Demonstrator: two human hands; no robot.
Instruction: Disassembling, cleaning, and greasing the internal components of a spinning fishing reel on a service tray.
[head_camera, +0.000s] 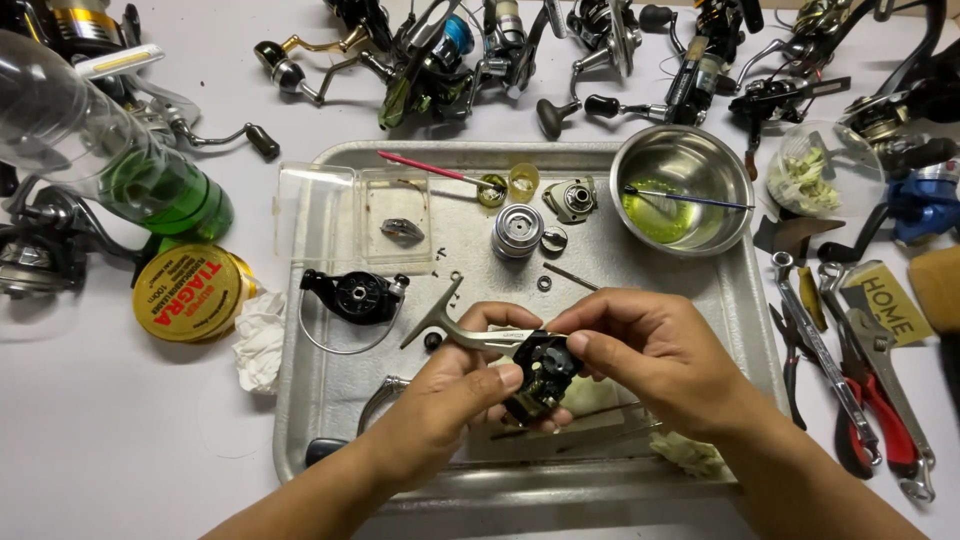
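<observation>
White tabletop spreads under everything, with a dented metal tray (300, 420) set in the middle of it. At the far left a clear and green plastic bottle (110, 160) lies tipped on its side, and just below it sits a round yellow tin (188, 293) next to a crumpled white tissue (262, 338). On the tray's left part I see a clear plastic lid (355, 215) and a black reel rotor (355, 296) with its wire bail looping beneath.

My left hand (440, 405) comes up from below, thumb and fingers closed on the lower side of the black reel body (540, 375), which I hold just above the tray's near middle. Its grey metal stem (450, 325) runs out up and to the left, so the long axis slants from upper left down to the body. My right hand (650, 350) curls over from the right, fingertips pinched on the body's top edge; both hands touch it, neither nearer than the other.

Beyond my fingers stands a silver spool (517, 231), then a steel bowl (683, 190) with green liquid and a thin brush in it. Right of the tray lie wrenches (850, 330) and red-handled pliers (885, 420). Fishing reels (440, 60) line the far edge.
</observation>
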